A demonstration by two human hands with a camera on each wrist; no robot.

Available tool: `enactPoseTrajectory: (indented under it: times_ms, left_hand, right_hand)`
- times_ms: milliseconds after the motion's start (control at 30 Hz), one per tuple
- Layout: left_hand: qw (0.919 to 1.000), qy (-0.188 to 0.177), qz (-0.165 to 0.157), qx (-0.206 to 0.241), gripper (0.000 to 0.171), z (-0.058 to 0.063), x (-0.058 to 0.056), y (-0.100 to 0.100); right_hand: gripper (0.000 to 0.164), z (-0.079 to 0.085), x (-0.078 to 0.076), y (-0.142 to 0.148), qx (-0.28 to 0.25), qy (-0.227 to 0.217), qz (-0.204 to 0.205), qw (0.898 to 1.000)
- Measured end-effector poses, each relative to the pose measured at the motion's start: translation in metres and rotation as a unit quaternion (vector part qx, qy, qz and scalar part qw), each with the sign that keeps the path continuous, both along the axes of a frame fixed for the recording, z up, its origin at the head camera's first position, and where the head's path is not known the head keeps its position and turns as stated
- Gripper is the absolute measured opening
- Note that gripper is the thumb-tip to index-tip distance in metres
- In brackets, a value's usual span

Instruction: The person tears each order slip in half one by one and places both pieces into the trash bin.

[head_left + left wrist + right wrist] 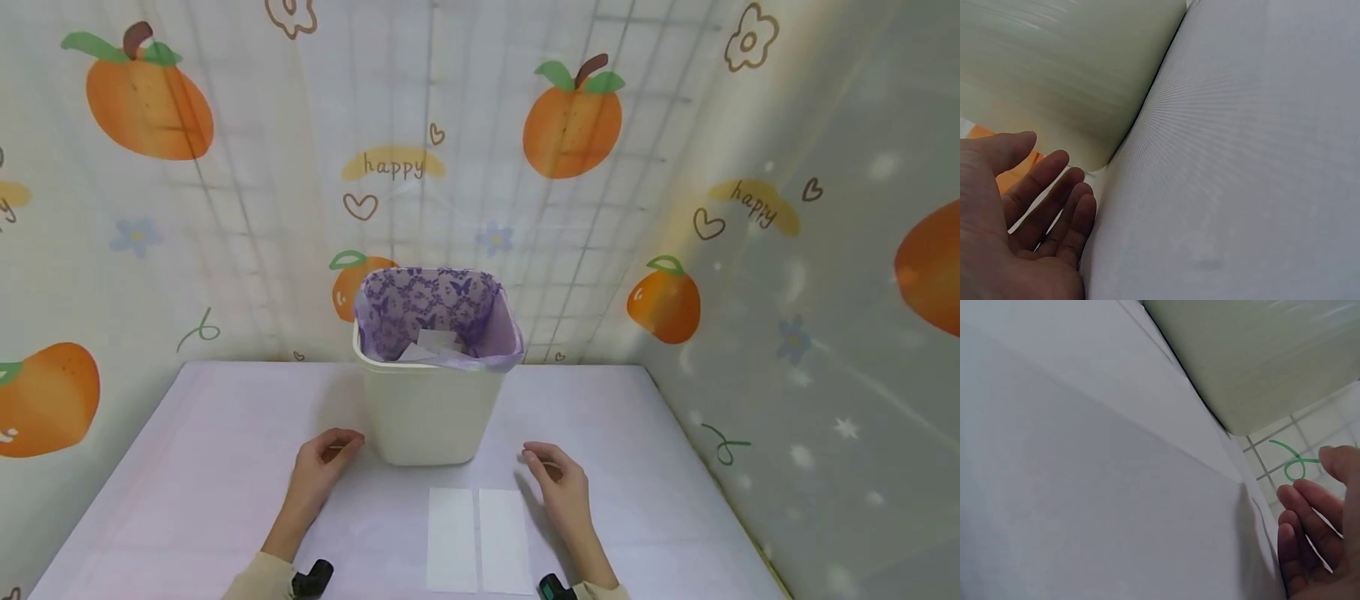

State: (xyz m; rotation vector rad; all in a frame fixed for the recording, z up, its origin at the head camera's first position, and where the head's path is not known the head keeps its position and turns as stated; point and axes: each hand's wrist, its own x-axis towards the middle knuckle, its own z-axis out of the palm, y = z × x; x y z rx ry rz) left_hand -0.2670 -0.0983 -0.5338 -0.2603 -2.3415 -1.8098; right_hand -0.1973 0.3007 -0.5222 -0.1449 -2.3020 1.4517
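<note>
A pale cream trash bin (435,417) stands on the table, lined with a purple bag (427,304) patterned with butterflies. White pieces of paper (441,340) lie inside it. Left of the bin's base, my left hand (322,471) rests at the table with loosely bent fingers and holds nothing; the left wrist view shows that hand (1029,219) close to the bin wall (1072,69). My right hand (558,483), also holding nothing, is to the right of the bin. Between the hands, two white rectangular sheets (452,540) lie side by side in front of the bin.
The table (225,467) has a pale lilac-white cover. Behind it hangs a curtain (262,208) printed with oranges, and another printed curtain (825,375) runs along the right edge. A black wrist device (313,578) sits at the left sleeve.
</note>
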Motion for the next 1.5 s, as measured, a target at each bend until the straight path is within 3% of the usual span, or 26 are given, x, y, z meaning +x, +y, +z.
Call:
enactPoseTrajectory:
  times_ms: [300,633,800,1067,1167,1500]
  left_hand:
    - [0.9999,0.011,0.005,-0.009,0.017,-0.005,0.001,0.004]
    - [0.9953,0.088,0.005,-0.039,0.006,-0.008,0.001,0.013]
    - [0.9945,0.101,-0.015,-0.027,0.006,-0.01,0.006,0.023]
    - [0.9916,0.076,-0.064,-0.082,0.005,-0.011,0.015,0.033]
    - [0.9868,0.075,-0.086,-0.115,0.005,-0.011,0.02,0.038]
    - [0.9698,0.104,-0.108,-0.192,0.04,-0.015,0.032,0.065]
  right_hand:
    - [0.027,-0.005,-0.002,0.002,0.007,0.031,-0.008,0.999]
    - [0.024,-0.002,-0.005,0.003,0.011,0.002,-0.005,1.0]
    - [0.023,0.001,-0.006,0.003,0.016,0.014,0.001,1.0]
    - [0.022,-0.006,-0.003,0.001,-0.006,0.019,0.005,1.0]
    - [0.022,-0.006,-0.002,-0.003,-0.012,0.017,0.009,1.0]
    - [0.024,-0.004,0.001,-0.003,0.017,0.022,0.008,1.0]
